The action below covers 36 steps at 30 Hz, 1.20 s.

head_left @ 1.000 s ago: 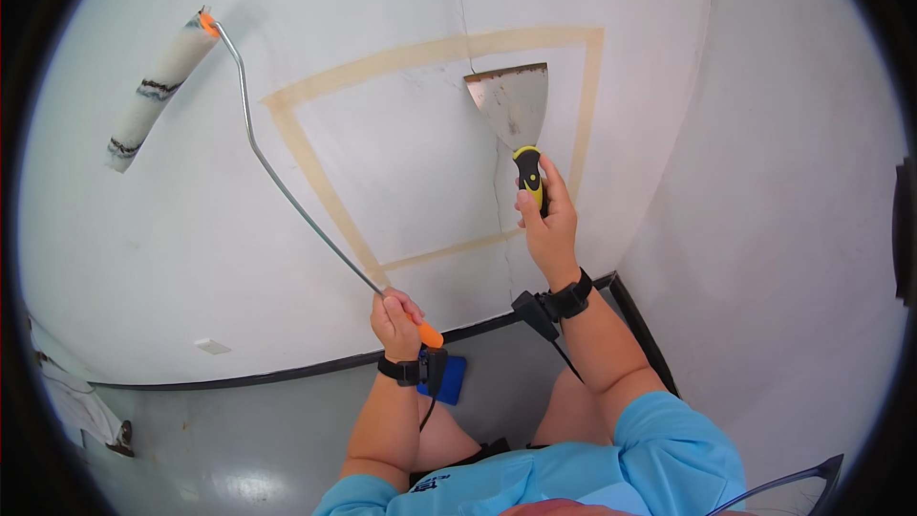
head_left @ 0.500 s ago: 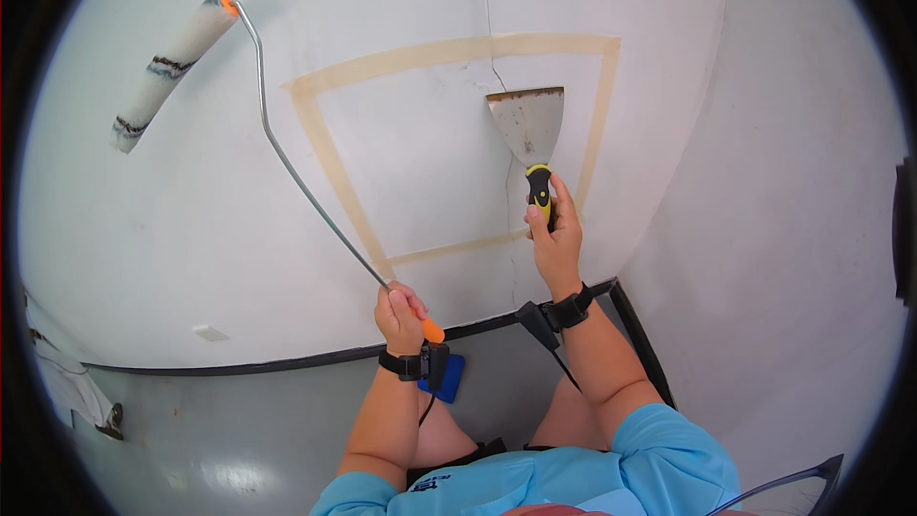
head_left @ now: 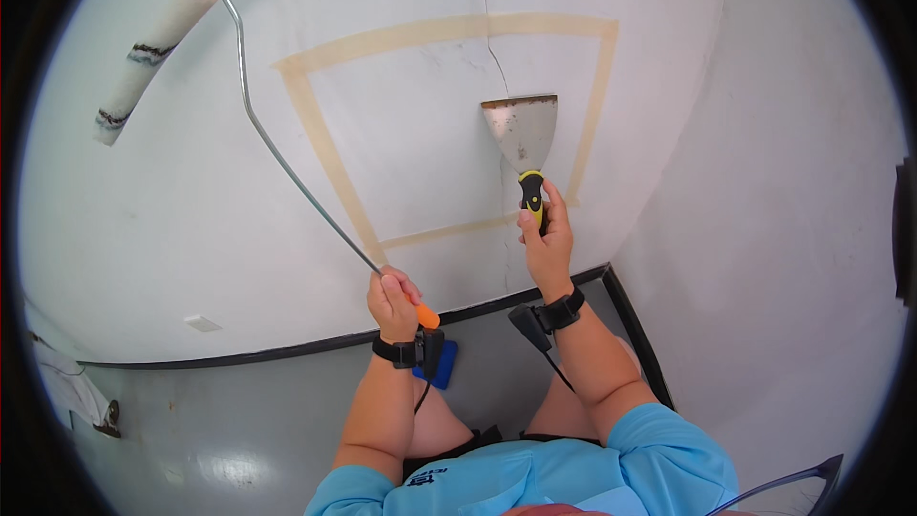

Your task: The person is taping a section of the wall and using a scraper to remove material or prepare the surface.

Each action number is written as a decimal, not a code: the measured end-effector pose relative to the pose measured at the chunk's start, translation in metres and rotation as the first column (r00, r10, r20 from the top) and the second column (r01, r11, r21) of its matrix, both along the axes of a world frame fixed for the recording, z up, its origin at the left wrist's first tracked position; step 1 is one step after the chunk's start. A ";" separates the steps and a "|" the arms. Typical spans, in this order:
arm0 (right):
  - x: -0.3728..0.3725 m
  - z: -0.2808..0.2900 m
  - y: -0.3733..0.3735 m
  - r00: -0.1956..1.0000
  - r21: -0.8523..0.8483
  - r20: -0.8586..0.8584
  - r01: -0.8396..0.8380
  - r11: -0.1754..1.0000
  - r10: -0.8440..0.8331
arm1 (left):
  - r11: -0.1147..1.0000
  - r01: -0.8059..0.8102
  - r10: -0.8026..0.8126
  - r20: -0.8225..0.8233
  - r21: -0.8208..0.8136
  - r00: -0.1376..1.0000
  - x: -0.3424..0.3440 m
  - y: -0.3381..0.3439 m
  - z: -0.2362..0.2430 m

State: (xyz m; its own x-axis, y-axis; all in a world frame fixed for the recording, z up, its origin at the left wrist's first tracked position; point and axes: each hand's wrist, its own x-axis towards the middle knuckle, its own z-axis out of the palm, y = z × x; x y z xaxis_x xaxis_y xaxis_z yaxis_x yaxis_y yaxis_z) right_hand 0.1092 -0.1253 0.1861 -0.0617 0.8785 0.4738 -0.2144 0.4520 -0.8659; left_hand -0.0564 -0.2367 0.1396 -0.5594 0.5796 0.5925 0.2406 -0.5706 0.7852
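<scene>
My left hand point(head_left: 392, 303) is closed around the orange handle of a paint roller point(head_left: 153, 57). Its long bent metal rod reaches up and left to a whitish sleeve with dark bands, held in front of the wall. My right hand point(head_left: 546, 237) grips the black and yellow handle of a putty knife point(head_left: 522, 132), blade upward. The wide blade has a rusty, spotted edge and overlaps a crack point(head_left: 494, 50) in the white wall. Whether the blade touches the wall I cannot tell. Beige masking tape point(head_left: 401, 36) frames a four-sided patch around that crack.
A black baseboard point(head_left: 239, 360) runs along the wall's foot and turns at the right corner to a side wall point(head_left: 793, 182). A blue object point(head_left: 442, 365) lies on the grey floor point(head_left: 287, 420). A white wall plate point(head_left: 202, 323) sits low left. Part of another person point(head_left: 81, 387) shows at the left edge.
The roller has shifted slightly up and left with my left hand. The putty knife sits a little lower and further left within the taped frame. Both hands keep their hold.
</scene>
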 end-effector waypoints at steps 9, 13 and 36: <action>0.001 -0.009 -0.003 1.000 0.018 -0.014 -0.014 1.000 0.014 | 1.000 0.020 -0.020 -0.006 0.021 1.000 -0.003 0.002 -0.002; 0.002 -0.016 -0.001 1.000 0.024 0.017 -0.009 1.000 0.008 | 1.000 0.009 -0.009 -0.028 0.010 1.000 -0.003 0.000 -0.005; 0.000 -0.049 0.013 0.999 -0.012 0.003 -0.043 0.999 0.043 | 0.999 0.008 -0.008 0.002 0.041 1.000 0.000 0.001 -0.010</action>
